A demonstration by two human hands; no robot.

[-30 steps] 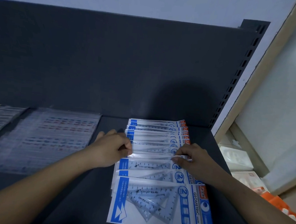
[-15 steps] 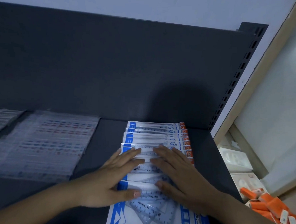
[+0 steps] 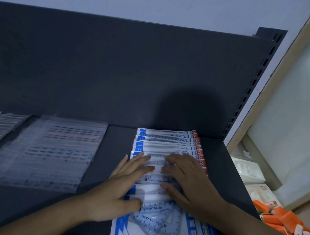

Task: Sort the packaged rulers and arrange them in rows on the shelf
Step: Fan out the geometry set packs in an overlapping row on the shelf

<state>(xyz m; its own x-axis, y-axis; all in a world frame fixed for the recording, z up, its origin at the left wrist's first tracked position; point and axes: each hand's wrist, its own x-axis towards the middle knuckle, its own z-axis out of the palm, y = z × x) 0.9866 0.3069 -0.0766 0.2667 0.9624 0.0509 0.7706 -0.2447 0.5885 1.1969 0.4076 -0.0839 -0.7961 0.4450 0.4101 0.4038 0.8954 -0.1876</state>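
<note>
You are pressing your left hand (image 3: pixel 122 188) and right hand (image 3: pixel 190 181), fingers flat and spread, on the overlapping ruler packs (image 3: pixel 167 147) lying along the shelf's (image 3: pixel 112 151) right edge.

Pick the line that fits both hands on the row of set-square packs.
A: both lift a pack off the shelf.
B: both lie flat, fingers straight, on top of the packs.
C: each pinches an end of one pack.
B: the left hand and right hand lie palm-down with straight fingers on the overlapping set-square packs, which lie on the shelf.
</note>
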